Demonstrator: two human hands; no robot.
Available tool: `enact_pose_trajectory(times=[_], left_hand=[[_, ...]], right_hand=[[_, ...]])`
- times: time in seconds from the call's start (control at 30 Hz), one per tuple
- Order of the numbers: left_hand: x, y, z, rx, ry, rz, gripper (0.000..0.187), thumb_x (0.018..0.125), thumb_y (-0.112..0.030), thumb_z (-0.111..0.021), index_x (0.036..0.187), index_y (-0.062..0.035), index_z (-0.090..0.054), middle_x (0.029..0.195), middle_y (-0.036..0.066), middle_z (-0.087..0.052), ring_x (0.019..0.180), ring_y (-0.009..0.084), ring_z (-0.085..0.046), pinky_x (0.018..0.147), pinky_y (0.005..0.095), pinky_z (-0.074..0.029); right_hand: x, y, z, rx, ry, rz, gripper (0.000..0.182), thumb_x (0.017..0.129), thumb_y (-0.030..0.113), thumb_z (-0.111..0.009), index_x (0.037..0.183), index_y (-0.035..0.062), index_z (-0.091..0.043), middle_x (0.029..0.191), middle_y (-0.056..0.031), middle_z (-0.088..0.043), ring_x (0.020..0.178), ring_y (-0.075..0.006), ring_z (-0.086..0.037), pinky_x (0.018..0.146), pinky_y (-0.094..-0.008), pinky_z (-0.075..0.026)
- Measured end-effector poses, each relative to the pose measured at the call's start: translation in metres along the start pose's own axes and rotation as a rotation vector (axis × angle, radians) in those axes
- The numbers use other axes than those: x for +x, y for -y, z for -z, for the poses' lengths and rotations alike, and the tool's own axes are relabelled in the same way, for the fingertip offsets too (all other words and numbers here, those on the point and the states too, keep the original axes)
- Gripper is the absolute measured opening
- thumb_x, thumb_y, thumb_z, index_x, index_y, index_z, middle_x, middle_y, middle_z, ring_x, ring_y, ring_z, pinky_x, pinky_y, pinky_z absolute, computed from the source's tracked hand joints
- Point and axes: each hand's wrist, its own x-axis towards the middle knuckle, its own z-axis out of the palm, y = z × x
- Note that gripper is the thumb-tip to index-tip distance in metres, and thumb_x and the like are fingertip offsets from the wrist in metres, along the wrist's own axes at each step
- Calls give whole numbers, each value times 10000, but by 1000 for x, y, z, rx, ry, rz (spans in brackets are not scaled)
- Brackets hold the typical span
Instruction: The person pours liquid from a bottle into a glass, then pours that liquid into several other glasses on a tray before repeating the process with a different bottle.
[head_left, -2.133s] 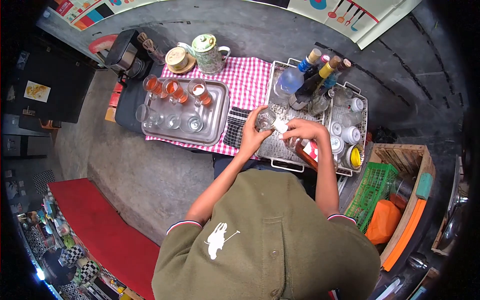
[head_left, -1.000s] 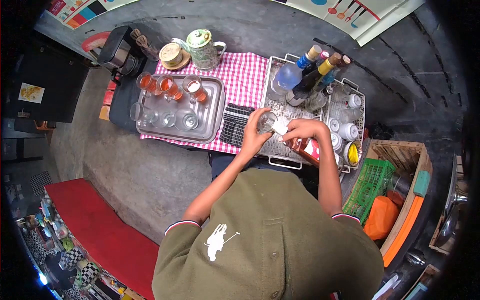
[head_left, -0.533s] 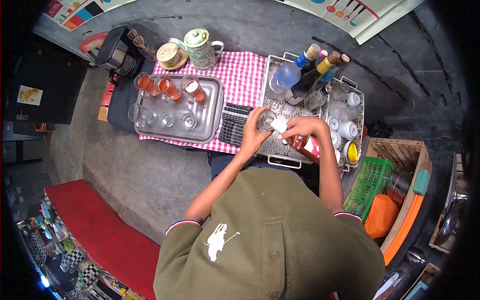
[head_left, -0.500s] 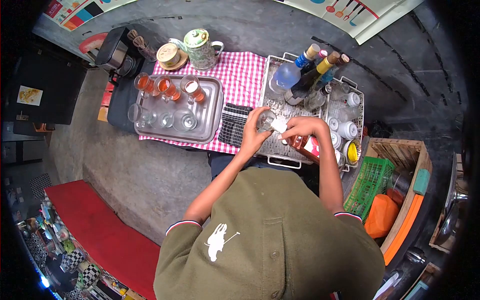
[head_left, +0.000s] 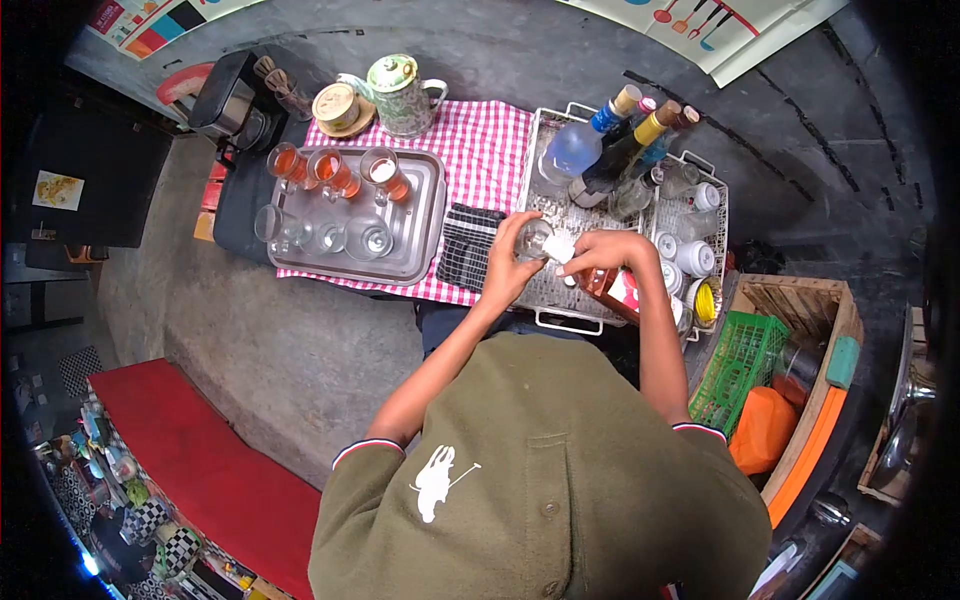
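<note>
My left hand is curled around a small clear glass over the white wire rack. My right hand is closed on a reddish-brown bottle with a red-and-white label. The bottle lies tilted, its white top at the glass's right side. Whether liquid is flowing is too small to make out. Part of the bottle is hidden under my right hand and forearm.
Left, a metal tray holds glasses, several with red-orange drink. A patterned teapot stands behind it. Tall bottles stand in the wire rack; white-lidded jars sit to the right. A green basket is in a wooden crate.
Almost nothing differs. Both hands keep the glass and the bottle in nearly the same place.
</note>
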Motion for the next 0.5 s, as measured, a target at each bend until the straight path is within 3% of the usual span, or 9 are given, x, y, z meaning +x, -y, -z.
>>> enact_pose_trajectory(times=[0.17,0.5], left_hand=[[0,0,1,-24,5,10,715,651,59,-682,1342,-71,-550,1335,107,-535,1256,263,-528,1028,348,-442],[0,0,1,-49,17,32,713,669,57,-704,1350,-89,-550,1350,82,-535,1222,238,-544,972,337,-457]], right_hand=[[0,0,-1,18,-4,24,596,834,514,-740,857,-81,-710,765,-135,-705,649,-215,-714,587,-327,-598],[6,-5,1,-104,-22,20,607,806,587,-724,853,-17,-745,781,-109,-725,699,-187,-693,648,-326,-546]])
